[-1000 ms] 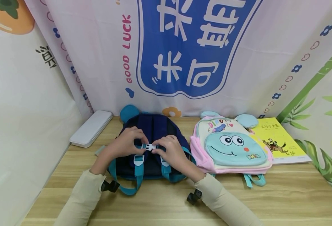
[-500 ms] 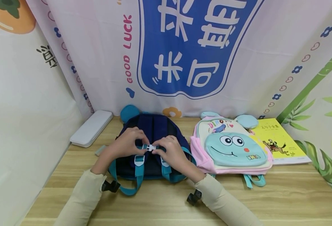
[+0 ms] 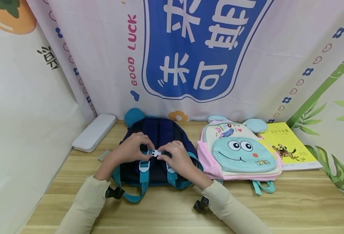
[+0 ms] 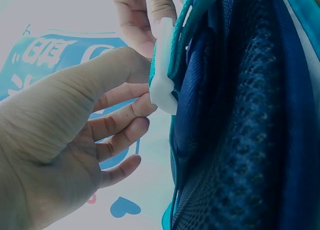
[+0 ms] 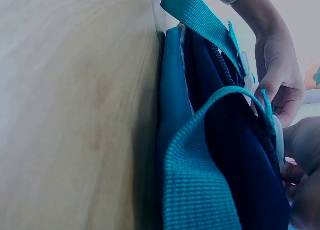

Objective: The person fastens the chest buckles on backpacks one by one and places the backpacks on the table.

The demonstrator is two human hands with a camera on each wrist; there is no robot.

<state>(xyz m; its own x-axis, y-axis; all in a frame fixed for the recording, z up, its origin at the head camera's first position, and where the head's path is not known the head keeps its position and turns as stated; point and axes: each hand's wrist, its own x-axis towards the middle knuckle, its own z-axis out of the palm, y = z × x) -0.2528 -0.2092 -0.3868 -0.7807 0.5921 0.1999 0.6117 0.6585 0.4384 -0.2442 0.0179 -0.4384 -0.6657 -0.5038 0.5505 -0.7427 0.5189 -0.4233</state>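
Observation:
A navy backpack [image 3: 167, 130] with teal straps lies on the table, strap side up. Across its middle runs a chest strap with a white side-release buckle [image 3: 155, 153]. My left hand [image 3: 133, 148] pinches the buckle's left end between thumb and fingers, while my right hand [image 3: 178, 156] pinches the right end. The two halves meet; whether they are fully locked I cannot tell. Below, a white strap adjuster [image 3: 144, 166] sits on the left shoulder strap. In the left wrist view, another white plastic fitting [image 4: 164, 88] stands beside my left thumb, edge on.
Right of the navy backpack lies a pink and cream backpack [image 3: 245, 154] with a cartoon face, partly over a yellow book [image 3: 289, 146]. A white case [image 3: 95, 133] lies at the back left. Behind the wooden table [image 3: 160, 214] hangs a printed curtain [image 3: 107, 65].

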